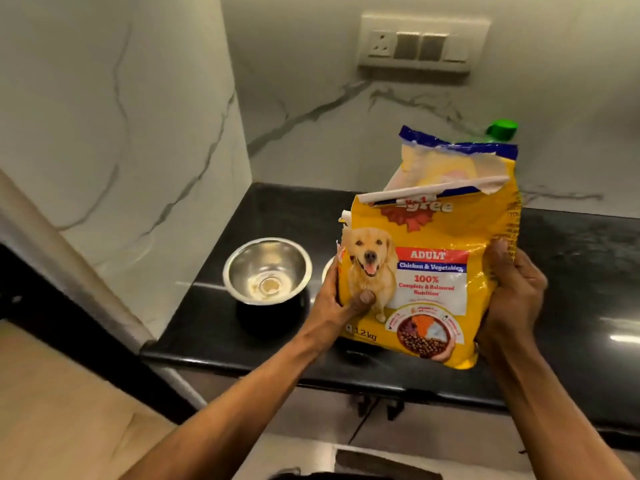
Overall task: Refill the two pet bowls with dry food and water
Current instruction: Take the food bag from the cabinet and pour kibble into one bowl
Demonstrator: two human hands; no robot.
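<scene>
A yellow dry dog food bag [429, 258] with a torn-open top is held upright above the black counter [571, 289]. My left hand [341, 299] grips its left edge with the thumb on the front. My right hand [516, 292] grips its right edge. An empty steel bowl [267, 270] stands on the counter to the left of the bag. A sliver of a second bowl [327, 268] shows behind my left hand; the bag hides most of it. A green bottle cap [503, 128] peeks over the bag's top; the bottle itself is hidden.
White marble walls close the counter at the back and left. A switch panel with a socket [420, 46] is on the back wall. Cabinet doors [398, 420] sit under the counter's front edge, and wood flooring [69, 410] lies at lower left.
</scene>
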